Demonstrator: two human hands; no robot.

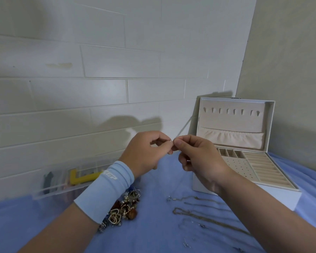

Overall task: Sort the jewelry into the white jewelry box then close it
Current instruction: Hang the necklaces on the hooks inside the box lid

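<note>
My left hand point(146, 152) and my right hand point(197, 157) meet in mid-air above the blue cloth, each pinching an end of a thin necklace point(171, 141) at its small clasp. The chain hangs down faintly between them. The white jewelry box point(285, 195) stands open to the right, its lid point(233, 121) upright with hooks and a pocket, its tray split into small compartments. A heap of mixed jewelry point(125, 207) lies under my left wrist. Several chains point(195, 212) lie spread out on the cloth under my right forearm.
A clear plastic organizer point(69, 179) with a yellow piece inside lies at the left against the tiled wall. Small loose pieces point(186, 242) lie near the front of the blue cloth point(153, 234). The box sits in the corner beside a side wall.
</note>
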